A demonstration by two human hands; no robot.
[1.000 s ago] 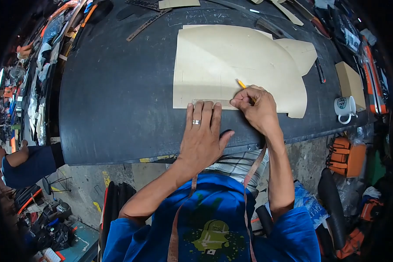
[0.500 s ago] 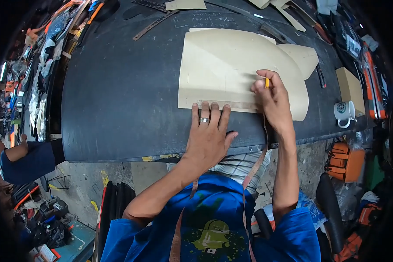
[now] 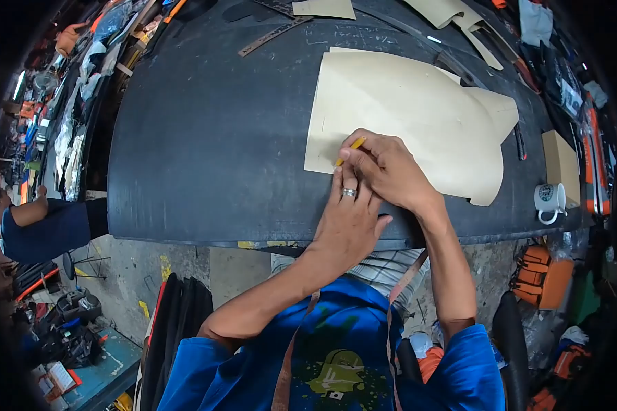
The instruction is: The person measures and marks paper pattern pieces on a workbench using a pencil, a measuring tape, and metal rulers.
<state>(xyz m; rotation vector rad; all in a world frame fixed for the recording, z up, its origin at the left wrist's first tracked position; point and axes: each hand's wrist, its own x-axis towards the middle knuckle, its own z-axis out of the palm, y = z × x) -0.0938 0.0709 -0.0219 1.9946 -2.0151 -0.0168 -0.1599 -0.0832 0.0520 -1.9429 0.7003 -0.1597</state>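
Observation:
My left hand (image 3: 348, 222) lies at the lower edge of a large cream paper sheet (image 3: 418, 123), fingers stretched forward and a ring on one of them. Its fingertips are partly covered by my right hand (image 3: 387, 171), which is closed around a short yellow pencil (image 3: 350, 151). The pencil's lower end points at the paper beside my left fingertips. A measuring tape (image 3: 406, 277) hangs round my neck and runs up to the table edge; its far part is hidden by my hands and right arm.
The black table (image 3: 206, 137) carries a perforated metal strip (image 3: 274, 37), paper offcuts (image 3: 324, 8), a white mug (image 3: 549, 203) and a cardboard box (image 3: 561, 168). At the left edge a person's arm (image 3: 29, 214) shows. An orange bag (image 3: 545, 277) lies beyond the table's right front.
My right hand has moved left with the pencil, from over the paper to my left fingertips, and now covers the tape there. The view has shifted slightly.

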